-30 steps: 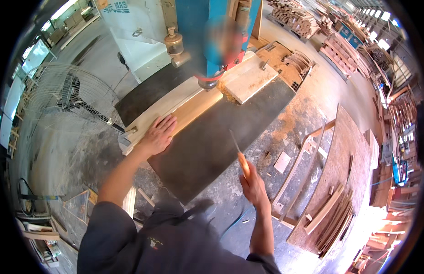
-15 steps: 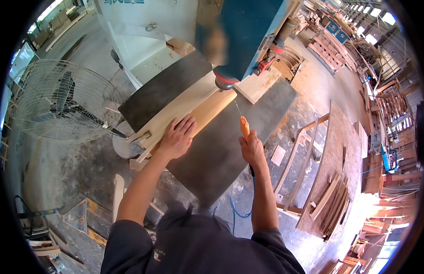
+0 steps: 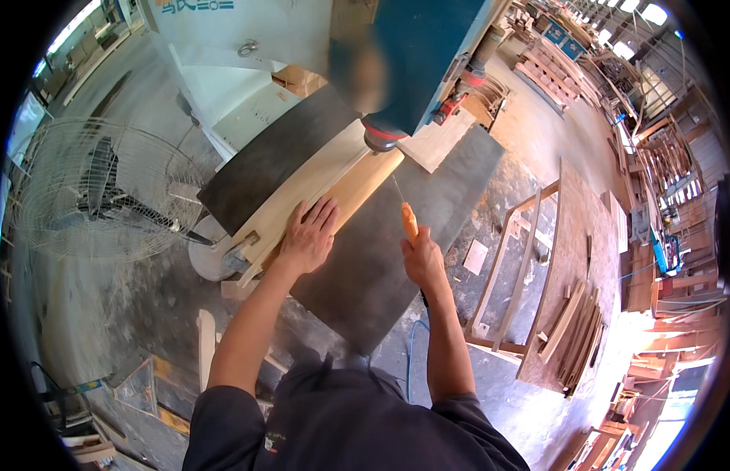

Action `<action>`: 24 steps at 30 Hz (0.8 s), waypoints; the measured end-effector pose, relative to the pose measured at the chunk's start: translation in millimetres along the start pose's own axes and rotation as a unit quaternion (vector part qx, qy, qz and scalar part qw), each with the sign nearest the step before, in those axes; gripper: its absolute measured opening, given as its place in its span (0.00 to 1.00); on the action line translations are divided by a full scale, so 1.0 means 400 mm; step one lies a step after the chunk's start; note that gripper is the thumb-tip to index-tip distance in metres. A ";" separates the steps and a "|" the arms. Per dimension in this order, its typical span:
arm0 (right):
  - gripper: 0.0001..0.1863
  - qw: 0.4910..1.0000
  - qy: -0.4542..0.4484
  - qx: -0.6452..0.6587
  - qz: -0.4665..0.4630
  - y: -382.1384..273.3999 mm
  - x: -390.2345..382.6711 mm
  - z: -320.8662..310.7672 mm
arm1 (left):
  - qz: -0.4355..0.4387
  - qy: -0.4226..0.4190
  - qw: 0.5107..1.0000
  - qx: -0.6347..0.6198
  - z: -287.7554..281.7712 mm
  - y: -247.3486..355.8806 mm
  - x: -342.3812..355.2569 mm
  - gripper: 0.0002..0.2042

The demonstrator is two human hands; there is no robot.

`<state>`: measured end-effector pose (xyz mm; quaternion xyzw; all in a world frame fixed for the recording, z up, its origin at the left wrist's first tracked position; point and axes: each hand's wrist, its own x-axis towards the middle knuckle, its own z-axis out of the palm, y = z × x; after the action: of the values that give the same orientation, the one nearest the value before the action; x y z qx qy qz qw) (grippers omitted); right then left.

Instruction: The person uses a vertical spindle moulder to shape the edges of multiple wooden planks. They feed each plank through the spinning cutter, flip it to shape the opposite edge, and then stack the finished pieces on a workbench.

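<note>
My left hand (image 3: 308, 239) lies flat, fingers stretched out, on a long pale wooden workpiece (image 3: 363, 187). Beside that piece, on its far left side, runs a wider pale board (image 3: 290, 200) with a small metal fitting near its lower end. Both lie slanted across the dark machine table (image 3: 365, 259), their upper ends close to the red-rimmed round machine head (image 3: 383, 140). To the right, my right hand (image 3: 422, 259) is closed around the orange handle of an air blow gun (image 3: 410, 220). Its thin nozzle points up toward the workpiece's end, apart from the wood.
A blue machine housing (image 3: 428, 63) overhangs the table. At left stands a caged fan (image 3: 102, 188). On the right, a board (image 3: 565, 282) carries wooden strips, and a wooden frame (image 3: 502, 267) is next to it. A blue hose (image 3: 409, 361) hangs near my right forearm.
My right hand has moved slightly left and down with the air blow gun, closer to the workpiece. My left hand stays flat on the wood. The view has shifted slightly.
</note>
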<state>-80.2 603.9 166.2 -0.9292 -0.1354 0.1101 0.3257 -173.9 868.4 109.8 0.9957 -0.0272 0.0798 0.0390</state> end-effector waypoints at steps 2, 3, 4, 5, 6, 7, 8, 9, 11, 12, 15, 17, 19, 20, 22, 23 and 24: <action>0.21 1.000 0.002 -0.003 0.000 0.001 0.001 0.001 | 0.000 -0.002 1.000 -0.006 -0.002 0.002 0.004 0.31; 0.21 1.000 -0.001 -0.002 0.007 0.001 0.001 0.002 | 0.000 0.000 1.000 -0.007 -0.003 0.002 0.006 0.31; 0.21 1.000 0.003 -0.004 0.004 0.002 0.001 0.002 | 0.000 0.003 1.000 -0.008 -0.003 0.003 0.009 0.31; 0.21 1.000 0.003 -0.004 0.006 0.004 0.000 0.003 | 0.001 0.004 1.000 -0.009 -0.003 0.004 0.011 0.31; 0.21 1.000 0.000 -0.001 0.012 0.005 0.000 0.004 | 0.000 0.003 1.000 -0.007 -0.002 0.004 0.014 0.32; 0.20 1.000 0.010 0.002 -0.005 0.007 -0.002 0.005 | 0.000 0.002 1.000 -0.006 0.000 0.005 0.016 0.32; 0.18 1.000 0.017 0.007 -0.019 0.008 -0.004 0.006 | -0.001 0.000 1.000 -0.004 0.001 0.004 0.019 0.32; 0.17 0.999 0.021 0.013 -0.025 0.009 -0.007 0.008 | -0.001 -0.002 1.000 -0.005 0.002 0.005 0.021 0.32; 0.17 0.999 0.029 0.008 -0.034 0.010 -0.011 0.011 | -0.003 -0.007 1.000 -0.005 0.004 0.005 0.026 0.32; 0.17 0.999 0.032 0.009 -0.033 0.009 -0.012 0.012 | -0.004 -0.010 1.000 -0.006 0.005 0.004 0.029 0.32; 0.17 0.999 0.032 0.014 -0.038 0.005 -0.012 0.015 | -0.005 -0.022 1.000 -0.001 0.007 0.005 0.034 0.33; 0.19 1.000 0.012 0.017 0.003 0.001 -0.011 0.016 | -0.006 -0.029 1.000 0.003 0.008 0.006 0.038 0.33; 0.20 0.999 0.003 0.022 0.027 -0.005 -0.011 0.017 | -0.008 -0.032 0.999 -0.002 0.011 0.005 0.042 0.33; 0.20 0.999 0.004 0.025 0.031 -0.008 -0.012 0.018 | -0.009 -0.036 0.999 0.002 0.014 0.005 0.044 0.33; 0.20 0.999 0.017 0.023 0.025 -0.014 -0.016 0.022 | -0.008 -0.030 1.000 -0.006 0.019 0.003 0.049 0.33; 0.19 0.999 0.027 0.019 0.017 -0.018 -0.020 0.025 | -0.006 -0.027 1.000 -0.002 0.021 0.003 0.050 0.33; 0.18 0.999 0.032 0.015 0.019 -0.023 -0.023 0.028 | -0.005 -0.024 1.000 -0.007 0.023 0.002 0.051 0.33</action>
<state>-93.7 614.3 164.4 -0.9297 -0.1053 0.0885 0.3416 -152.3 866.0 103.9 0.9971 -0.0236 0.0559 0.0453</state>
